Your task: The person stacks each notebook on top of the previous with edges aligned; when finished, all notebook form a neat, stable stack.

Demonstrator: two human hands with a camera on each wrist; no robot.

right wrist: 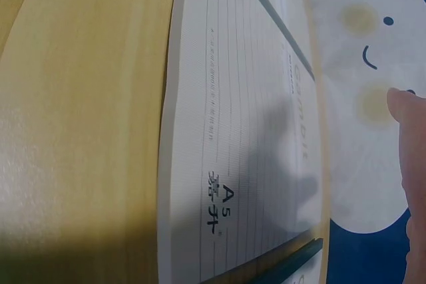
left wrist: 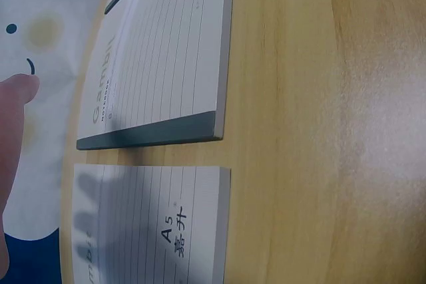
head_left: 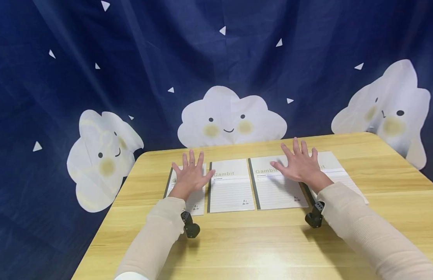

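Several white notebooks with dark spines and ruled-line covers marked "Gambit" lie in a row on the table. My left hand (head_left: pixel 190 177) is held with fingers spread over the leftmost notebook (head_left: pixel 198 200), partly hiding it. Beside that lies the second notebook (head_left: pixel 232 194). With fingers and thumb splayed, my right hand (head_left: pixel 301 165) is over the right part of the third notebook (head_left: pixel 276 192). The rightmost notebook (head_left: pixel 332 161) is partly covered by my right hand and wrist. Finger shadows fall on the covers in both wrist views. Neither hand holds anything.
The wooden table (head_left: pixel 234 249) reaches back to a dark blue curtain (head_left: pixel 188 46) printed with smiling clouds and small white triangles. A black wrist camera (head_left: pixel 191 225) sits on the left wrist, another camera (head_left: pixel 315 215) on the right.
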